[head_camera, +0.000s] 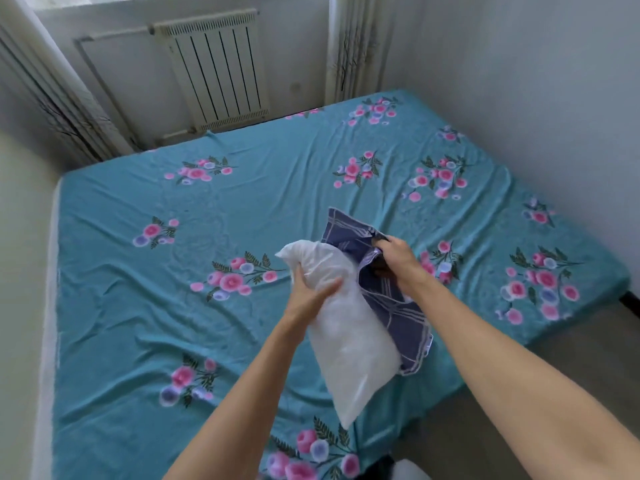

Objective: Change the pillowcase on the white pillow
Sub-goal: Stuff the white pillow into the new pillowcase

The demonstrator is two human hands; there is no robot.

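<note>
- The white pillow (349,327) is held up above the bed (138,306), its long axis running from a far corner near the left hand down to a near corner that hangs toward the bed's near edge.
- The blue plaid pillowcase (391,299) lies against the pillow's right side, touching it along much of its length; one end sticks up beyond the right hand, and the other hangs near the pillow's lower half.
- The left hand (308,296) grips the pillow near its upper end, fingers (298,275) curled round the left side with the thumb pressed into the front.
- The right hand (394,261) pinches a bunched fold of the pillowcase, fingers closed on the cloth; whether this fold is the opening's edge I cannot tell.
- The relation that counts: the pillowcase sits to the right of the pillow and just beside it, so the right hand is the nearer one to the cloth and the left to the pillow.
- Judging from this, the cover is mostly off the pillow, or not yet on; either way the two must slide along the pillow's long axis.
- Outward: a teal floral sheet (277,174) covers the bed, with a white radiator (214,67) on the far wall.
</note>
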